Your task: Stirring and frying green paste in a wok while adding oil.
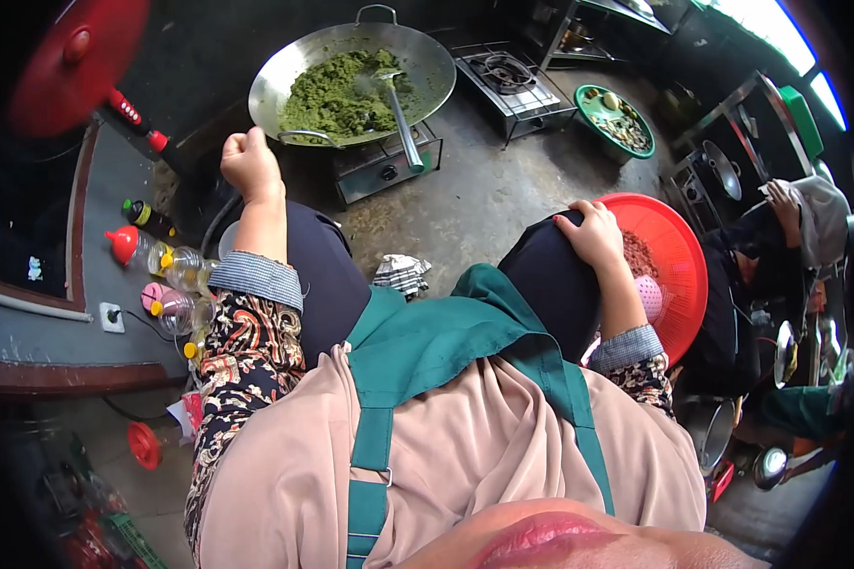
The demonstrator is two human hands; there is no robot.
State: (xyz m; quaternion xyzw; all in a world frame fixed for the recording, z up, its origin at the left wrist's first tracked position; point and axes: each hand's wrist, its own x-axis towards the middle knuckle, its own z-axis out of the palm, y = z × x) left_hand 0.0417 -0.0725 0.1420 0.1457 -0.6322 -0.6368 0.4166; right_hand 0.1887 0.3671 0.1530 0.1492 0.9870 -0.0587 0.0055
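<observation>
My left hand [251,165] is closed in a fist above my left knee, beside the near handle of a large metal wok [265,98]. Nothing shows between its fingers. A coarse green mash [338,92] fills the middle of the wok, which sits over a gas stove [388,174]. In the mash rests a metal spatula [402,124], its handle leaning out over the front rim. My right hand [592,235] lies on my right knee, holding nothing. Just beyond it is a red plastic colander [683,277] containing a reddish ground food [638,254] and a pink perforated scoop [648,297], partly hidden by my forearm.
A second gas stove [507,78] and a green basin of cut pieces [649,148] stand ahead right. A red fan [78,64] and several plastic bottles [183,267] are at left. A striped cloth [401,274] lies on the floor. Another person's hand [783,203] shows at right.
</observation>
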